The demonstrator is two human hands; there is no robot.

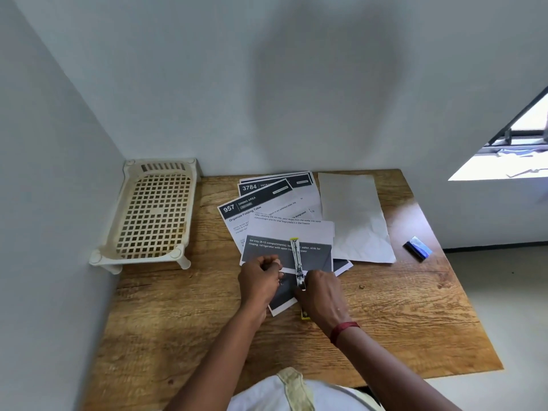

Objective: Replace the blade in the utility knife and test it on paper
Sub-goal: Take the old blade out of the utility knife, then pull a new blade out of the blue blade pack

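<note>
The utility knife (296,261) has a silver metal body with a yellow tip, and it points away from me over printed sheets (284,221) on the wooden table (385,321). My right hand (321,295) grips the knife's near end; a yellow piece (304,314) shows under that hand. My left hand (261,278) is curled just left of the knife, fingers pinched on something small that I cannot make out. A small blue blade box (417,247) lies at the table's right edge, apart from both hands.
A blank creased white sheet (354,215) lies to the right of the printed pages. A cream plastic lattice rack (151,212) stands in the left corner against the wall. The table's right edge drops to the floor.
</note>
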